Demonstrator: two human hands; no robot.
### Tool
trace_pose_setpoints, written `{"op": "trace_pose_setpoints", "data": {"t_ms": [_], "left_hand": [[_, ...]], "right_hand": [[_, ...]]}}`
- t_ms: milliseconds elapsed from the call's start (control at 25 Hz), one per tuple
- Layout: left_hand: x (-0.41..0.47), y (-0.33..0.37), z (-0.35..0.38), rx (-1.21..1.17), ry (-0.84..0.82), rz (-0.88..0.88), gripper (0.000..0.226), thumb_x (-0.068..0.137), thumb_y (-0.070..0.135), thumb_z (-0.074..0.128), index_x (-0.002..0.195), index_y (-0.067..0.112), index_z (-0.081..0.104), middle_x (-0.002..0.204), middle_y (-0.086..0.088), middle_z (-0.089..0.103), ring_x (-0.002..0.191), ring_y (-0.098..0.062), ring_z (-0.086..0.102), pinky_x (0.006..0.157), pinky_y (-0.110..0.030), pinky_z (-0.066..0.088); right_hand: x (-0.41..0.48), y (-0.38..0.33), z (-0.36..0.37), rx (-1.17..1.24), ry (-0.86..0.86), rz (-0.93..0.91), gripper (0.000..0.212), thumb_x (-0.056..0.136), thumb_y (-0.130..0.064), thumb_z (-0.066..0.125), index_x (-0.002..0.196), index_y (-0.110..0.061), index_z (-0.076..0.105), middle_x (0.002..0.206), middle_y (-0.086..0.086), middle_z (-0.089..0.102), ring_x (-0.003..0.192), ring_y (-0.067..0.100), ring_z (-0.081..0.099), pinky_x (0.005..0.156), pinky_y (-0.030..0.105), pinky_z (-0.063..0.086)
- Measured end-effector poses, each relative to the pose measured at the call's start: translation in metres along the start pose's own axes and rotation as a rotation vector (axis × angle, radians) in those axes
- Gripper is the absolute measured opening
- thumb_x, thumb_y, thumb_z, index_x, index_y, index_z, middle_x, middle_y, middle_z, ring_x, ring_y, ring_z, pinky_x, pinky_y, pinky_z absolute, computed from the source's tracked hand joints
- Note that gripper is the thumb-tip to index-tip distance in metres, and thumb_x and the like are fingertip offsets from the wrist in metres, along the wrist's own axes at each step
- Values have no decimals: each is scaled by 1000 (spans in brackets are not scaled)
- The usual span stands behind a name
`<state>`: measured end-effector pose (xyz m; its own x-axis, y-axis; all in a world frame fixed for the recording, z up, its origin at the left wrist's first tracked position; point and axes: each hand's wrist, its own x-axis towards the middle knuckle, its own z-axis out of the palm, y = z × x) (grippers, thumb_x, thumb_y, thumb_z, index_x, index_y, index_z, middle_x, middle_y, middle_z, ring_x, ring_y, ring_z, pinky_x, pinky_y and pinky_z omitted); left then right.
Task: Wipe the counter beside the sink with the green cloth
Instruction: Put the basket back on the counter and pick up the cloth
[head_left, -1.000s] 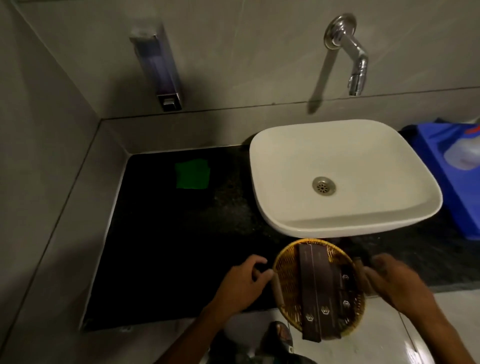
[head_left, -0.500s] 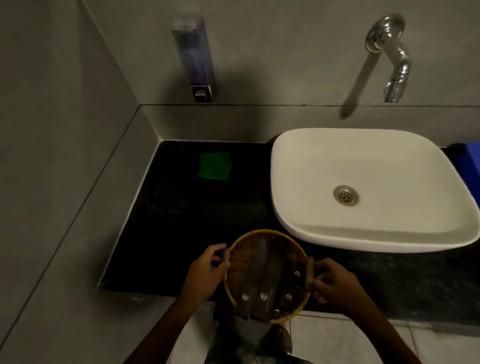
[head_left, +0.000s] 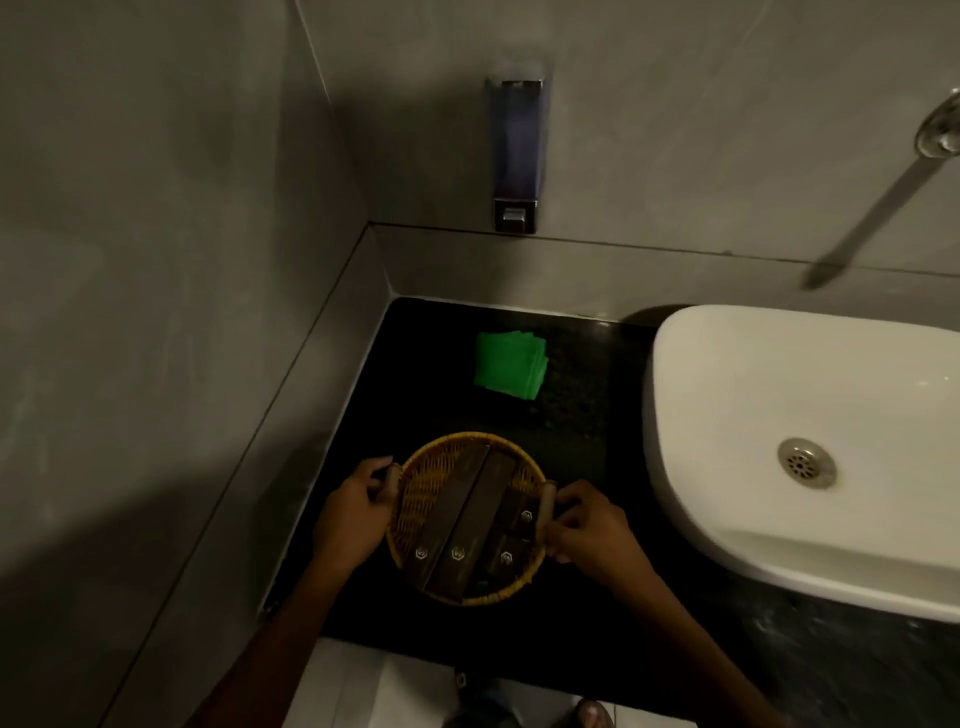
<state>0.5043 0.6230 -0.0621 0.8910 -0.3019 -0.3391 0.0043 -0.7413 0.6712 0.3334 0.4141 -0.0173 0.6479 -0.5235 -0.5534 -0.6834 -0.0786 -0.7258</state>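
A folded green cloth (head_left: 510, 365) lies flat on the black counter (head_left: 587, 415) near the back wall, left of the white sink (head_left: 810, 441). In front of the cloth is a round woven basket (head_left: 431, 478) with several dark brown boxes in it. My left hand (head_left: 350, 514) grips the basket's left handle. My right hand (head_left: 589, 527) grips its right handle. The basket is over the counter's front part, and I cannot tell whether it rests on the surface. Both hands are well short of the cloth.
A soap dispenser (head_left: 516, 156) hangs on the back wall above the counter. A chrome tap (head_left: 940, 130) shows at the right edge. Grey tiled walls close the counter's left and back sides. Pale floor tiles (head_left: 363, 686) lie below the front edge.
Both hands carried the basket leftward from in front of the sink onto the counter area left of it. The view has swung left. The cloth has not moved.
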Motion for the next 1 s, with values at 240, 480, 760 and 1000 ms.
{"op": "trace_pose_setpoints", "data": {"t_ms": [240, 480, 760, 1000], "left_hand": [[64, 32, -14, 241, -62, 125, 24, 89, 28, 61, 111, 22, 65, 111, -4, 69, 96, -22, 65, 82, -32, 48], [147, 120, 61, 53, -201, 154, 54, 87, 20, 66, 136, 9, 48, 135, -19, 57, 124, -31, 54, 103, -37, 44], [176, 139, 105, -428, -160, -91, 41, 80, 11, 74, 115, -7, 63, 114, -30, 67, 96, -33, 66, 89, -46, 55], [126, 196, 97, -360, -86, 157, 25, 80, 16, 75, 99, 1, 68, 92, -14, 73, 86, -30, 69, 72, -36, 60]], "right_hand": [[50, -24, -20, -187, -53, 139, 19, 82, -35, 71, 90, -21, 60, 90, 8, 71, 75, 19, 66, 75, 36, 57], [141, -74, -2, -263, -15, -139, 60, 87, 1, 52, 144, -4, 35, 144, 21, 47, 131, 35, 48, 109, 37, 40], [158, -57, 5, -321, -140, -198, 74, 89, 1, 44, 152, -7, 8, 149, 25, 38, 133, 39, 44, 108, 36, 36], [130, -66, -49, -54, 235, -360, 52, 91, -1, 48, 141, -4, 33, 133, 23, 52, 123, 36, 51, 103, 40, 43]]}}
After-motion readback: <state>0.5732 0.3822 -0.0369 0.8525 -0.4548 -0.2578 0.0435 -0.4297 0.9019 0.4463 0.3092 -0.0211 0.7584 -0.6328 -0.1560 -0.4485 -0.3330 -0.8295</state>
